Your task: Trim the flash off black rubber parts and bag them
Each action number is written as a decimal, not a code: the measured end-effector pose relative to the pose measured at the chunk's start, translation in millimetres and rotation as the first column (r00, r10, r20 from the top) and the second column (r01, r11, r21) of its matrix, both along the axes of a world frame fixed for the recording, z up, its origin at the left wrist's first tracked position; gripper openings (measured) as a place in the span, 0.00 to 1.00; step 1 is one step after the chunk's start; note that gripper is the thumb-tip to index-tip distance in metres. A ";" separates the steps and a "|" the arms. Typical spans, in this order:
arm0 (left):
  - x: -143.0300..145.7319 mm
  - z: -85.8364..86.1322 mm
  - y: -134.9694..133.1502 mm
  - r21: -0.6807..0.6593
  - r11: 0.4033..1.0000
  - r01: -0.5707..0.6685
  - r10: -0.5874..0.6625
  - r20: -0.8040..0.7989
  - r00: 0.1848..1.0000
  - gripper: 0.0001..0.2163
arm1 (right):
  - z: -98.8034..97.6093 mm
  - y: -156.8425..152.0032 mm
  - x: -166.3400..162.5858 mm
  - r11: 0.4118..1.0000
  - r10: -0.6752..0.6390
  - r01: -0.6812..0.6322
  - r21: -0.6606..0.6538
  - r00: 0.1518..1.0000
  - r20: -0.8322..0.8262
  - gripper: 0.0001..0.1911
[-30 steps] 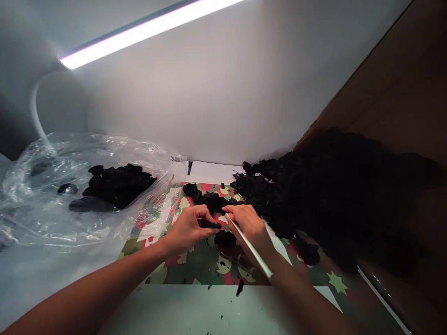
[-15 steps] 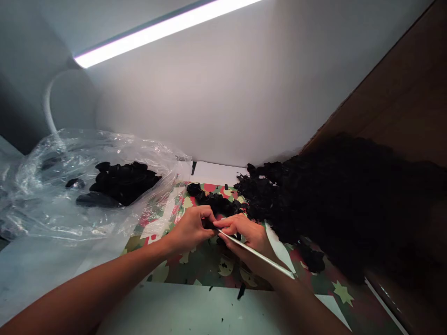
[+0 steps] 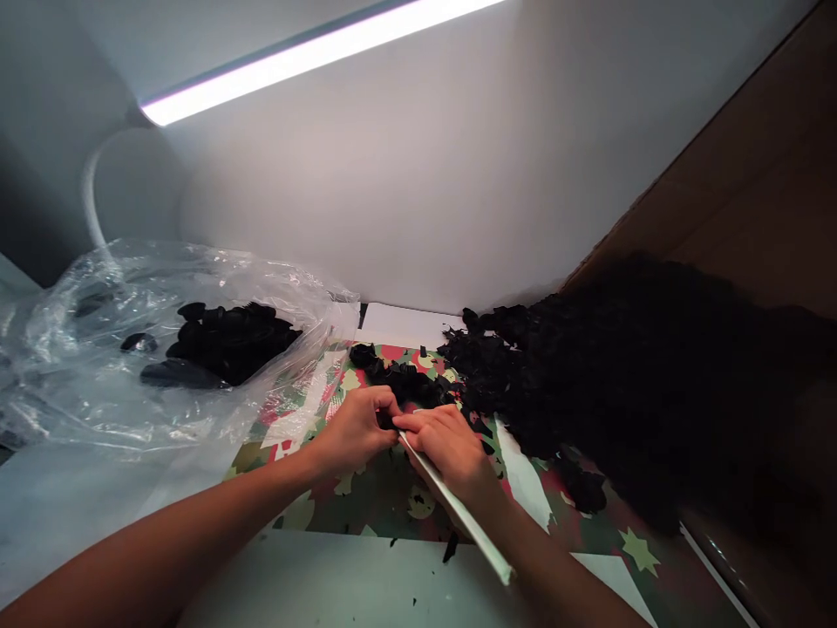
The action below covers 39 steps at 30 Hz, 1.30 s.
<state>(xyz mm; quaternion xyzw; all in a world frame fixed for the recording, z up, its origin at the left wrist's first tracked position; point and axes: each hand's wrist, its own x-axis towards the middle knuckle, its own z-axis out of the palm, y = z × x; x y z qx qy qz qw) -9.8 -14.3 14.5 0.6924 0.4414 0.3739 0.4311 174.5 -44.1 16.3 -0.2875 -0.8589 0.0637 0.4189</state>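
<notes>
My left hand (image 3: 353, 427) pinches a small black piece (image 3: 385, 420) between thumb and fingers; most of it is hidden. Close against it, my right hand (image 3: 454, 449) is closed on a long, thin, whitish stick-like tool (image 3: 469, 522). The tool's near end points down toward me, and its working tip is hidden at the fingertips of both hands. Beneath the hands lies a patterned sheet (image 3: 327, 506) with red, green and yellow shapes. Just beyond them are crumpled black scraps (image 3: 409, 379).
A large heap of black scraps (image 3: 588, 375) fills the right side, against a brown cardboard panel (image 3: 751, 201). On the left, a clear plastic bag (image 3: 85, 384) holds dark rounded parts (image 3: 228, 344). A bright lamp bar (image 3: 314, 65) hangs above.
The tool has swung steeper, its near end moving left and toward me. My right hand has turned over it and shifted slightly left. My left hand stays almost in place.
</notes>
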 end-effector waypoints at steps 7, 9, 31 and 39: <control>0.3 5.9 -4.3 0.004 1.000 -0.012 0.012 0.034 0.999 0.08 | 1.3 5.6 6.0 0.973 -0.229 0.227 -0.052 0.973 -0.027 0.10; 0.8 10.2 -6.0 0.044 0.999 -0.013 0.009 0.074 0.997 0.08 | 7.0 7.4 12.8 0.953 -0.286 0.271 -0.139 0.953 -0.103 0.08; -3.4 4.7 -3.0 -0.097 0.988 0.121 -0.078 0.366 0.927 0.09 | 29.4 -0.7 26.1 0.771 -0.416 0.233 -0.593 0.889 -0.192 0.12; -2.6 5.0 -3.1 -0.148 0.979 0.137 -0.061 0.428 0.902 0.09 | 24.8 4.9 25.2 0.885 -0.234 0.066 -0.461 0.919 -0.318 0.08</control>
